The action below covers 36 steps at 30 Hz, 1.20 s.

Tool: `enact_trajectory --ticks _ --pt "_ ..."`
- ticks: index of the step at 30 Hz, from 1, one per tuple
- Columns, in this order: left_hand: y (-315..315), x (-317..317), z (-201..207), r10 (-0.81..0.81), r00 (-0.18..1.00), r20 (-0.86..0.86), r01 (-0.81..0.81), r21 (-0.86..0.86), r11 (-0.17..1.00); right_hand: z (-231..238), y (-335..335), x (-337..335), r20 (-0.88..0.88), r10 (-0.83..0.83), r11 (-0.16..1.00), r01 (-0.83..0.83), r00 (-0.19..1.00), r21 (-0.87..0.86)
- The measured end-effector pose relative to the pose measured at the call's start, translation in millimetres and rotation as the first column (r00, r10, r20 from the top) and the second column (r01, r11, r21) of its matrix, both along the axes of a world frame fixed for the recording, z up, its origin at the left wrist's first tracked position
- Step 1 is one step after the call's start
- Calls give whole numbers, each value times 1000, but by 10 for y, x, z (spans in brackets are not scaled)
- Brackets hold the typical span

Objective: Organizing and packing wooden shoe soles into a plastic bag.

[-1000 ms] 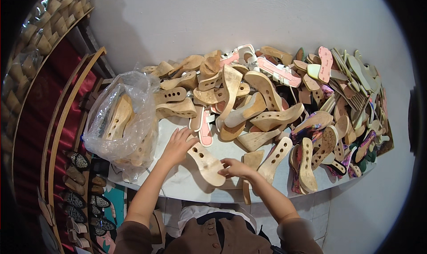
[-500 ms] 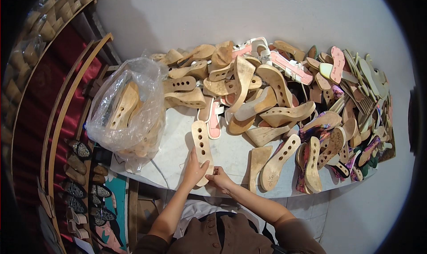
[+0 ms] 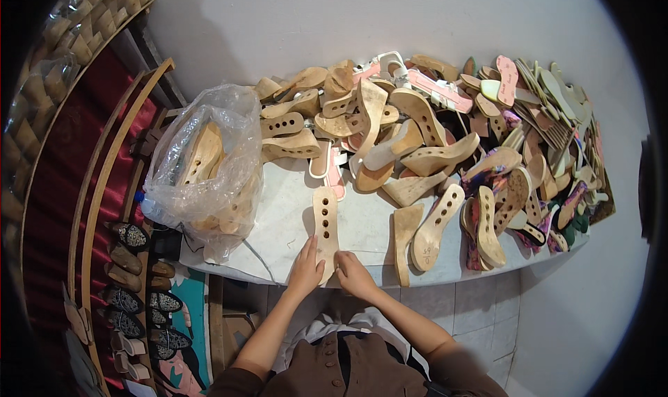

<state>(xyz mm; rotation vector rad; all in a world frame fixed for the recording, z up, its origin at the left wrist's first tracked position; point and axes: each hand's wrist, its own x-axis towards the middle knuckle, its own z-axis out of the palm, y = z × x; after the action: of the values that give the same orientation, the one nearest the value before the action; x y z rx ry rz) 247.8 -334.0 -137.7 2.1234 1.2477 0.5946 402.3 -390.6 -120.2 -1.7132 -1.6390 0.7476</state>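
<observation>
A pale wooden shoe sole (image 3: 325,212) with a row of several dark holes lies lengthwise at the table's front edge, its holed end pointing away from me. My left hand (image 3: 305,267) grips its left side near the front end, thumb across the top. Along the opposite side, my right hand (image 3: 355,276) is closed at its edge, fingertips partly hidden. To the right lie a wedge-shaped wooden sole (image 3: 406,244) and another holed wooden sole (image 3: 438,230) with handwritten marks. Beyond the held sole sits a pink and white sandal (image 3: 335,176).
A clear plastic bag (image 3: 229,125) of wooden soles stands at the table's left. A heap of wooden soles (image 3: 417,112) spreads across the back, with thin flat insoles (image 3: 567,105) stacked at right. A shoe rack (image 3: 125,299) stands left of the white table (image 3: 278,223).
The sole has turned slightly more upright in view, still held by both hands. My right hand has shifted up along its right side. The view has shifted a little.
</observation>
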Motion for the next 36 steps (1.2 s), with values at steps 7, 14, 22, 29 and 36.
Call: enact_trajectory --ticks 7,14,22,29,36 --pt "-427 -10 192 16 947 -320 66 242 968 210 -385 -21 41 14 996 -18 999 88" --pt "-386 540 481 -218 976 0 213 201 956 570 -499 371 489 -491 869 359 721 341" --pt "-485 890 118 54 917 394 155 -479 864 139 -550 394 287 -210 964 150 935 218" --pt "-441 1019 -142 34 977 211 42 -345 938 21 -513 879 19 -76 995 74 997 66" --pt "-326 1212 -74 94 981 170 -35 -324 946 -212 -226 1291 -393 -366 930 351 844 -112"
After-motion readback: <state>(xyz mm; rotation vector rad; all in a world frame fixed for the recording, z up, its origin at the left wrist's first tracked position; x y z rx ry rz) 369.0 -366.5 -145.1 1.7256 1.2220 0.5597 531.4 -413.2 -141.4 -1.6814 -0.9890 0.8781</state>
